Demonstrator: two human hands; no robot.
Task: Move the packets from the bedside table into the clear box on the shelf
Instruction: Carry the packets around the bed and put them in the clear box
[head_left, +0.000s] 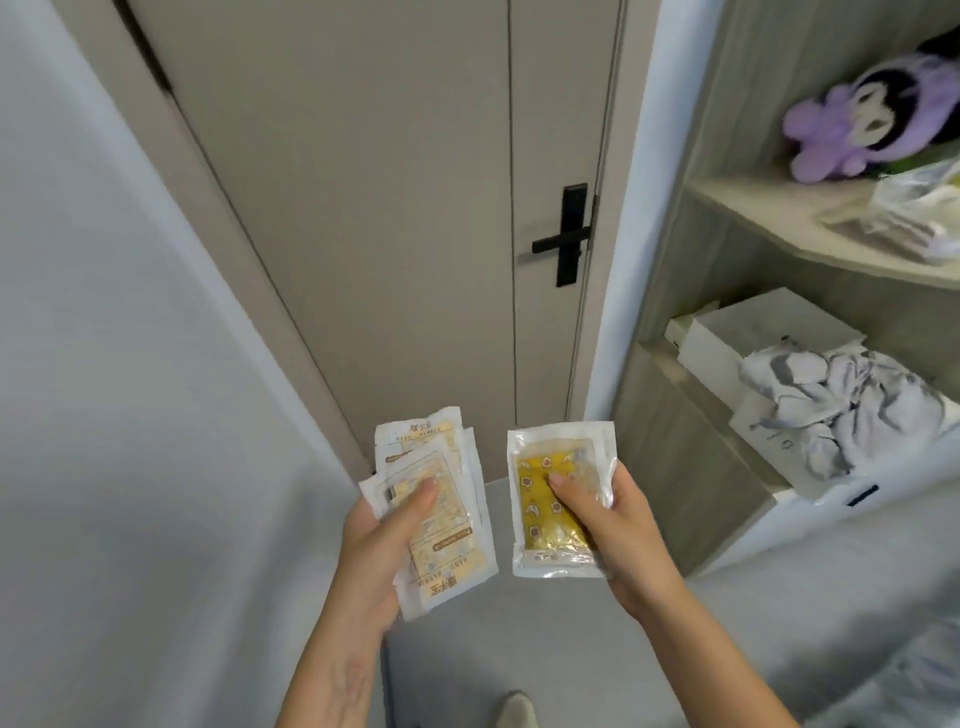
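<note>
Right, closest to us, both hands are loaded; the left hand (382, 540) has its grip closed around a fanned stack of pale packets (431, 499), thumb pressed across the top one, several white-edged sachets overlapping beneath; the right hand (608, 525) grips a single yellow packet (556, 499), thumb flat on its patterned face, fingers curled behind the right edge. The two lots sit side by side, just apart, held out in front of the body above a grey floor (545, 649).

Beyond the hands stands a closed door (363, 208) with a black handle (563, 239); to the right, the shelf unit (691, 457) comes into view. On its lower level there's a white box (748, 332) with crumpled cloth (852, 410) heaped against it; higher up, a purple plush toy (862, 124) and a plastic bag (919, 208) at the frame edge.

So where are we in the job? My read: the pick-up is done, at least for these packets, since they're off the bedside table and in transit; the table itself is out of shot, so I can't say whether any remain there. The clear box isn't plainly identifiable either; it may sit further right on the shelf, beyond view. What's left, then, is turning to the shelf, finding that box and dropping both handfuls in.
</note>
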